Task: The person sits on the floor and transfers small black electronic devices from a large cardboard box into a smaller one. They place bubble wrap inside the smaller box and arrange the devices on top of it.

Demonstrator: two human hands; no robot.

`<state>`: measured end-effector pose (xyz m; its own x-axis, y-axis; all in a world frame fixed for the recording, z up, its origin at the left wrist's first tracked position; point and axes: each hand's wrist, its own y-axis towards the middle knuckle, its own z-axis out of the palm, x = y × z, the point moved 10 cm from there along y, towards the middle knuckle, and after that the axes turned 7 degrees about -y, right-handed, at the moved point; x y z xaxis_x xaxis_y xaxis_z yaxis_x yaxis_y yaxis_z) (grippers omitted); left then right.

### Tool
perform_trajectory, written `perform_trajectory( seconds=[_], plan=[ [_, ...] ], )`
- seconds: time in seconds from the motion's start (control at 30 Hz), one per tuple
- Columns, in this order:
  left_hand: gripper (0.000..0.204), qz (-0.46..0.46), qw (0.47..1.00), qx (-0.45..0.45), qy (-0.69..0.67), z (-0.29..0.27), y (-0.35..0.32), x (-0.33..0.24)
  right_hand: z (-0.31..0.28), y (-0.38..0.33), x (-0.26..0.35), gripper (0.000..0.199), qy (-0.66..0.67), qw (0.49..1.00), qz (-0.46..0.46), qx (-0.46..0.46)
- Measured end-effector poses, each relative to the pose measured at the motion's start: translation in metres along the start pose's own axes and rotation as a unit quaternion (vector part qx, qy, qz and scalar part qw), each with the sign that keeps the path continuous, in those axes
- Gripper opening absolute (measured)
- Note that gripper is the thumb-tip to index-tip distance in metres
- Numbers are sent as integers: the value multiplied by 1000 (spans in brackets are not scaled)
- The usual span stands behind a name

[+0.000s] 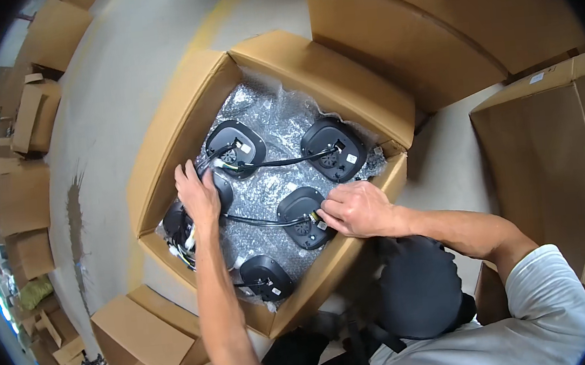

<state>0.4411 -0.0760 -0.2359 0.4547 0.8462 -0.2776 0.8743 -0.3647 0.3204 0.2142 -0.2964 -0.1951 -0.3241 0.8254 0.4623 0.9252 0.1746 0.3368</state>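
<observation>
An open cardboard box [316, 57] holds several black rounded plastic housings with cables, laid on bubble wrap [257, 217]. My left hand [197, 195] is at the box's left side, its fingers curled over black cable [214, 155] and beside a partly hidden housing [223, 191]. On the right, my closed right hand [360, 210] grips the edge of the lower middle housing [299, 210], fingertips by its cable plug. Other housings lie at the upper left [236, 148], upper right [334, 149] and bottom [265, 276]. White connectors [189, 242] show among cables under my left forearm.
Large cardboard cartons [405, 31] stand behind the box, and another carton [536, 152] is at the right. A smaller open carton [145, 337] sits at the lower left. More cartons [22, 194] line the far left. A yellow stripe [213, 21] crosses the grey floor.
</observation>
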Motion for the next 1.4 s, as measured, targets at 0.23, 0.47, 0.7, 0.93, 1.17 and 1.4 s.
perform_trajectory(
  seconds=[0.23, 0.47, 0.7, 0.93, 1.17, 1.4],
  plan=[
    [67, -87, 995, 54, 2, -36, -37, 14, 4, -7, -3, 31, -14, 1000, 6, -2],
    [63, -28, 992, 75, 93, -111, -163, 13, -6, -13, 2, 25, -30, 999, -10, -32],
    [66, -306, 918, 244, -67, -182, -301, 134, -67, -45, -32, 59, -58, 974, 99, -193],
    [63, -495, 728, 314, -355, -105, -322, 101, -38, -79, -171, 59, 119, 891, 436, 48],
    [36, -452, 870, 146, -134, -96, -287, 126, -6, -89, -179, 34, 227, 832, 504, 38],
    [37, -444, 896, -3, -33, -90, -312, 167, -5, -80, -162, 28, 131, 899, 410, 78]
  ],
)
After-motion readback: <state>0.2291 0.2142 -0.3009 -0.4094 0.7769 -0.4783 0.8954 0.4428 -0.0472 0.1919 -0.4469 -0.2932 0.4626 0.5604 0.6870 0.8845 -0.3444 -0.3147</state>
